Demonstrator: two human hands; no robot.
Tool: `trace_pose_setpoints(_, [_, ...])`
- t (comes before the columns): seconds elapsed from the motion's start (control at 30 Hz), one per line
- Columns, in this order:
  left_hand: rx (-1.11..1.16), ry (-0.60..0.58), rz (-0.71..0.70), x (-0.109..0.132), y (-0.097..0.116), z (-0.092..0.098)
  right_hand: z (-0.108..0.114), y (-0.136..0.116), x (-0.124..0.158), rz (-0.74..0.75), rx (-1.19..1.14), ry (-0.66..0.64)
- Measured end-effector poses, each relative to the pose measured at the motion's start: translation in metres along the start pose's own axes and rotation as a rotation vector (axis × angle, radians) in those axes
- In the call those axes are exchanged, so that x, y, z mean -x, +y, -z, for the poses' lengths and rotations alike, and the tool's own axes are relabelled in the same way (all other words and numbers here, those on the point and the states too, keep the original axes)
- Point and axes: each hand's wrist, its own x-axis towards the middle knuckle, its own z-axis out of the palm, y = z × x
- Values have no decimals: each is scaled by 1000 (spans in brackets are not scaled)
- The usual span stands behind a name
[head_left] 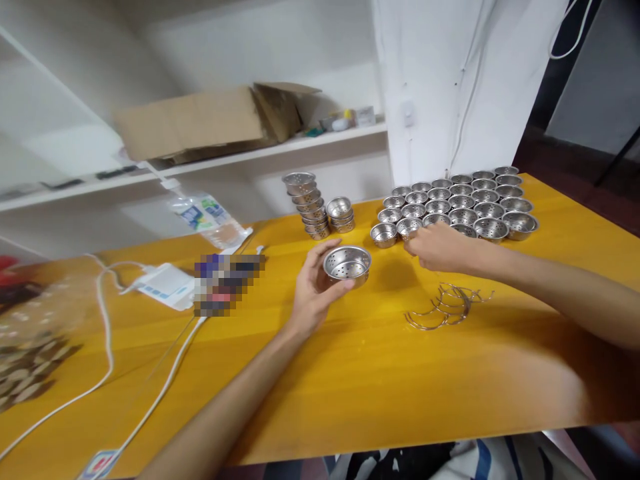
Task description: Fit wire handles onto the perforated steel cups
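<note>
My left hand (317, 287) is closed around the side of a small perforated steel cup (347, 263), thumb in front, fingers behind. The cup is held upright above the yellow table. At the front edge of the rows of similar steel cups (463, 200), my right hand (437, 247) is closed with its fingers bent downward. Whether its fingertips grip a cup or something thin is hidden. Several curved wire pieces (445, 307) lie in a loose tangle on the table below my right forearm. Behind my left hand stand a tall stack of cups (307, 203) and a shorter stack (341, 215).
A plastic bottle (207, 217) and a white power strip (167, 285) with cables are at the left, near a blurred-out patch (227, 285). Round tan pieces (25, 373) lie at the far left. A cardboard box (195, 123) sits on the shelf behind.
</note>
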Motion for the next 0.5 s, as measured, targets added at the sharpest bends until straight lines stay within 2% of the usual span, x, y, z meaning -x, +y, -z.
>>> trace_pose_setpoints(0.13, [68, -22, 57, 7, 4, -9, 24, 4, 5, -14, -117, 156])
trace_pose_setpoints(0.3, [162, -97, 108, 14, 11, -20, 39, -6, 16, 199, -438, 478])
trace_pose_setpoints(0.4, [204, -162, 119, 19, 16, -25, 38, -22, 21, 292, -558, 555])
trace_pose_setpoints(0.5, [250, -227, 145, 24, 20, -30, 32, -36, 22, 348, -578, 562])
